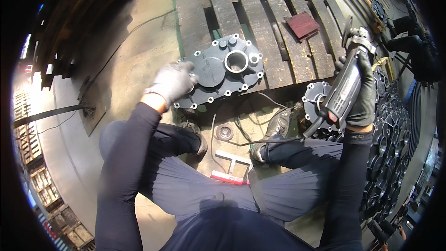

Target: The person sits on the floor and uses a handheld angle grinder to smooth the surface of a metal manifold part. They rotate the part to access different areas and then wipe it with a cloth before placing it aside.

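Observation:
A dark grey cast metal cover with bright bolt holes round its rim lies on the near edge of the wooden pallet. My left hand, in a grey glove, is closed on the cover's left end; its fingertips are partly hidden and slightly blurred. At the right, my gloved right hand is wrapped round an angle grinder. The grinder is raised with its disc at the far end, apart from the cover. Its cord runs down from the near end. Below the grinder sits a second cast cover, partly hidden by it.
A dark red block rests on the slatted pallet. Between my boots, a round disc, loose cords and a red-and-white metal frame lie on the floor. Many similar castings are stacked at the right. Another person is at the far right.

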